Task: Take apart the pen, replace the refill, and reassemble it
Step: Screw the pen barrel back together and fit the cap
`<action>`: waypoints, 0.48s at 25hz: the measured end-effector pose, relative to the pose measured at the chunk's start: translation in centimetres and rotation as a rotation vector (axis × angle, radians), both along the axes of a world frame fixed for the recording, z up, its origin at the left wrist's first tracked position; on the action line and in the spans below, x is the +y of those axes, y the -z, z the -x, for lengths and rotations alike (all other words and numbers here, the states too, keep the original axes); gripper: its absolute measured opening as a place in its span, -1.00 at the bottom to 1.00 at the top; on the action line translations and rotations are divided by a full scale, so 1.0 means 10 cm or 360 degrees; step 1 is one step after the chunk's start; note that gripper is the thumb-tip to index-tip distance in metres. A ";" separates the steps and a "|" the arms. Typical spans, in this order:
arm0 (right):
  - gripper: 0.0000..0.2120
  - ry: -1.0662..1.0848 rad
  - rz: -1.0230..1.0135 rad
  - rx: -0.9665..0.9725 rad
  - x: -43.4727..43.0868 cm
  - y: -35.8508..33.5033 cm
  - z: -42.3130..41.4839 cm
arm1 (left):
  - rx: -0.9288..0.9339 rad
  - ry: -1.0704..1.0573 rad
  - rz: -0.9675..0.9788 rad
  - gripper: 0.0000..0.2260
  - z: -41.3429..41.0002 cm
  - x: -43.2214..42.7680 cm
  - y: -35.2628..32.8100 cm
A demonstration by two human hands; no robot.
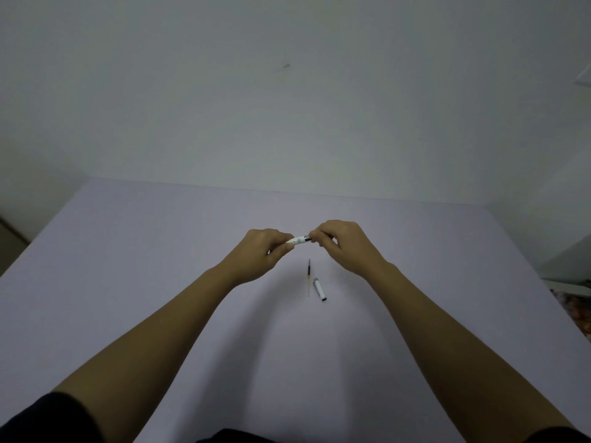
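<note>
Head view, looking down over a pale lilac worktop (160, 282) set against a plain light wall (287, 91). Both bare forearms stretched forward from dark sleeves (48, 420), meeting above the middle of the worktop. Left hand (263, 251) curled closed, fingertips pinched on the white end of the pen barrel (299, 240). Right hand (339, 244) likewise closed, fingers clamped on the barrel's other end, just past a dark metallic ring. Barrel held roughly level between the two hands, raised off the surface, only a short white stretch visible between the fingers. Below the hands, lying flat on the worktop: a thin refill (309, 278), dark at the far tip and yellowish toward the near end, pointing away from the body. Just beside it to the right, not touching, a short white pen section (319, 290) with a dark near end, angled slightly. Nearer stretch of the worktop crossed only by the forearms and their faint shadows.
</note>
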State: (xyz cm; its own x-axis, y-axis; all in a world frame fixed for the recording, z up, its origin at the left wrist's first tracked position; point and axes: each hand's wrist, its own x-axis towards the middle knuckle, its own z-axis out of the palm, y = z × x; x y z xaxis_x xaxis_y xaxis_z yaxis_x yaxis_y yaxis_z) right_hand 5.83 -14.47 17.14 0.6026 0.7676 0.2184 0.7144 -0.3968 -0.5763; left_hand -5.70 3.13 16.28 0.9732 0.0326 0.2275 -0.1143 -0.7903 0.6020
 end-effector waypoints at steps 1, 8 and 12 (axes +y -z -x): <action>-0.77 0.0017 0.0014 0.0011 0.00 0.00 0.00 | 0.0001 0.0010 -0.0010 -0.79 0.00 -0.01 0.00; -0.91 -0.0094 -0.0006 0.0043 -0.02 -0.03 0.01 | 0.0030 0.0016 -0.0016 -0.80 0.00 -0.01 0.00; -0.81 -0.0021 0.0034 0.0055 -0.02 -0.03 0.01 | -0.0005 0.0007 -0.0005 -0.79 0.02 -0.01 0.00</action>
